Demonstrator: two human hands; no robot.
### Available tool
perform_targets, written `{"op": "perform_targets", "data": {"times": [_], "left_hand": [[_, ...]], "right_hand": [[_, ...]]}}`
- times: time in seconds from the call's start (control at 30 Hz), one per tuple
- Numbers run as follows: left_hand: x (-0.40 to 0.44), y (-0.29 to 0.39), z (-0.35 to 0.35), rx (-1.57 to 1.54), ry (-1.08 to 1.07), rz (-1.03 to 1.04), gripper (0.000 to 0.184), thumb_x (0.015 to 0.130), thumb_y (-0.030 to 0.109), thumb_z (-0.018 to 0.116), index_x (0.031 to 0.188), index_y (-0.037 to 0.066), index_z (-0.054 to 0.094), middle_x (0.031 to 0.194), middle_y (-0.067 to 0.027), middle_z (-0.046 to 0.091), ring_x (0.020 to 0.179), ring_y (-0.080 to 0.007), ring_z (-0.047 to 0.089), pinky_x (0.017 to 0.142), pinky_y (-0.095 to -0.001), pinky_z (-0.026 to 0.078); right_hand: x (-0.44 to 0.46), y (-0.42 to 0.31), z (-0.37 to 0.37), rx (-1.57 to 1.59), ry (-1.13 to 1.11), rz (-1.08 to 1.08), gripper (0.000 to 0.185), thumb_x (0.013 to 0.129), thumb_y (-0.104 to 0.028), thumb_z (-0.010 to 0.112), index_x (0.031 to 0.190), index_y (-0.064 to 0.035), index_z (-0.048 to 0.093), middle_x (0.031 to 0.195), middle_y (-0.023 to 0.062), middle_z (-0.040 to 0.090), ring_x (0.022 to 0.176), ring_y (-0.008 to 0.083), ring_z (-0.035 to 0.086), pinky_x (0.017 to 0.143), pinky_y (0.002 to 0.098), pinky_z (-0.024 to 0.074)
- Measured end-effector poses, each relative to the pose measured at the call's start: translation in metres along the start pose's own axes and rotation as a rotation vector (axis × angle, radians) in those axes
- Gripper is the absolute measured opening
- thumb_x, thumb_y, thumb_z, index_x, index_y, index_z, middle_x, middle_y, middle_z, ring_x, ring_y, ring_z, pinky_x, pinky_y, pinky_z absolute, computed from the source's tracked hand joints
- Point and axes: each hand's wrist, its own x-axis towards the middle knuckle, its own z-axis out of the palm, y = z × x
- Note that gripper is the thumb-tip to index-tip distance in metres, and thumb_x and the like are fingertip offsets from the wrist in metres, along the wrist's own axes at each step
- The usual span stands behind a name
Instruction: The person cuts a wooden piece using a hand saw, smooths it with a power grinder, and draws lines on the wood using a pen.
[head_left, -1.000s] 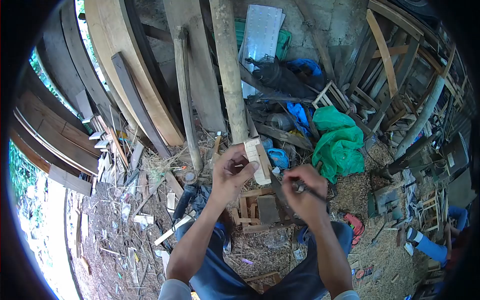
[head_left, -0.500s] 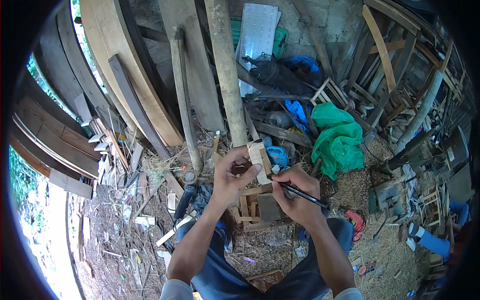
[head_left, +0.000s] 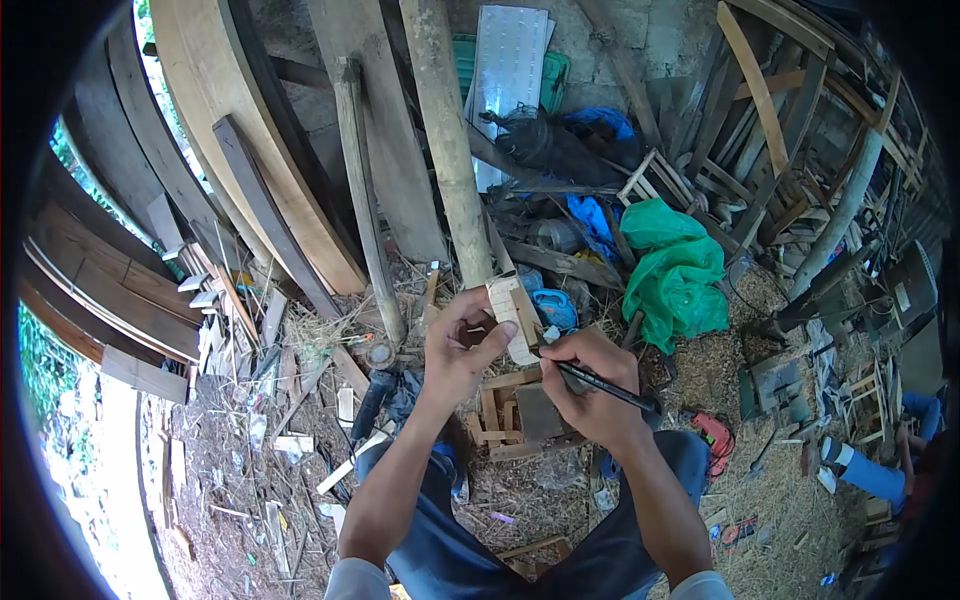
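Note:
A small light wooden piece [head_left: 509, 318] with marked lines and a brown strip along its right side is pinched in my left hand [head_left: 462, 348], between thumb and fingers. My right hand [head_left: 598, 386] grips a black pen [head_left: 610, 389] whose tip is close to the lower right end of the piece. Whether the tip touches the wood is too small to tell. Below the hands, a low wooden frame with a grey block [head_left: 539, 412] stands on the ground between my legs.
Long boards [head_left: 250, 130] and a wooden post [head_left: 447, 150] lean behind. A green plastic bag [head_left: 675, 275] lies right of centre, a red tool [head_left: 714, 444] by my right knee. Wood scraps cover the left ground. Another person's leg [head_left: 868, 474] shows at the far right.
My right hand was blurred and farther from the wood one second ago; it has come left to the piece with the pen. The wooden piece has tilted slightly in my left hand.

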Motion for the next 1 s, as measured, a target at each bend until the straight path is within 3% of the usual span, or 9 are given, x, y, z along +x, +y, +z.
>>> {"op": "perform_targets", "data": {"times": [0.1,0.2,0.6,0.67,0.77,1.0], "left_hand": [[0.0,0.001,0.0,-0.009,-0.017,0.025,0.037,0.086,-0.002,0.066,0.121,-0.003,0.055,0.1,-0.0078,0.067,0.087,-0.0105,0.063,0.076,-0.0249,0.05],[0.002,0.005,-0.003,-0.133,0.018,-0.023,0.037,0.085,-0.002,0.066,0.121,-0.003,0.055,0.103,-0.0088,0.067,0.091,-0.0122,0.063,0.078,-0.0264,0.051],[0.002,0.0,-0.001,-0.073,-0.023,0.011,0.038,0.086,-0.001,0.066,0.123,-0.003,0.054,0.108,-0.01,0.067,0.096,-0.0141,0.063,0.084,-0.0278,0.051],[0.001,0.0,-0.003,-0.085,-0.033,-0.045,0.039,0.085,0.0,0.065,0.123,-0.003,0.053,0.111,-0.0114,0.066,0.106,-0.0183,0.061,0.093,-0.0316,0.045],[0.001,-0.003,-0.001,-0.083,-0.023,0.018,0.038,0.086,-0.002,0.066,0.123,-0.003,0.054,0.108,-0.01,0.067,0.098,-0.0144,0.063,0.084,-0.0275,0.05],[0.0,-0.003,-0.001,-0.097,-0.026,-0.027,0.039,0.086,-0.002,0.066,0.123,-0.003,0.054,0.109,-0.0101,0.067,0.098,-0.014,0.063,0.085,-0.0289,0.05]], "right_hand": [[0.002,-0.001,-0.003,-0.023,0.004,0.011,0.01,0.073,0.001,0.07,0.08,-0.0003,0.062,0.074,0.0122,0.062,0.068,0.027,0.062,0.061,0.0356,0.0488],[0.002,0.015,-0.008,-0.086,0.113,0.059,0.01,0.073,0.001,0.07,0.081,-0.0003,0.063,0.074,0.0124,0.062,0.067,0.0273,0.063,0.061,0.0352,0.0491],[0.002,-0.002,-0.005,0.001,0.017,0.0,0.012,0.072,0.0,0.071,0.081,-0.0005,0.063,0.078,0.0119,0.066,0.074,0.028,0.065,0.066,0.0353,0.0513],[0.001,-0.001,-0.005,-0.013,0.018,-0.002,0.012,0.072,0.001,0.071,0.081,-0.0006,0.063,0.077,0.0119,0.066,0.074,0.0281,0.065,0.066,0.0355,0.0513],[0.001,0.0,-0.004,-0.018,0.012,-0.01,0.012,0.071,0.001,0.071,0.08,-0.0005,0.063,0.077,0.0118,0.066,0.074,0.0282,0.065,0.065,0.0361,0.051],[0.002,-0.001,-0.001,-0.019,-0.002,-0.043,0.012,0.072,0.002,0.071,0.08,0.0002,0.062,0.074,0.0114,0.063,0.069,0.0269,0.064,0.061,0.0353,0.0505]]}}
